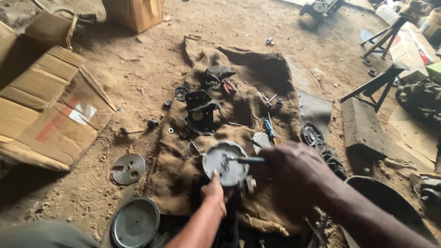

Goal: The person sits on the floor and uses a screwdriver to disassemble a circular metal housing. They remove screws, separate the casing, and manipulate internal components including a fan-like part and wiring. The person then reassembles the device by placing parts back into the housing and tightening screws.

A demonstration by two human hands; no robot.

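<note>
left hand [215, 189] gripping round grey metal housing [226, 163] on brown burlap cloth [257, 87], right hand [294, 167] closed around dark-handled tool [245, 160] on it

**Both hands low and close together**

Left hand [215, 189] reaching forward from bottom centre, forearm bare, fingers curled, thumb raised. Right hand [294, 163] entering from the lower right, forearm angled across, back of hand upward, fingers closed in a fist-like grip pointing left. Just apart, not touching.
</note>
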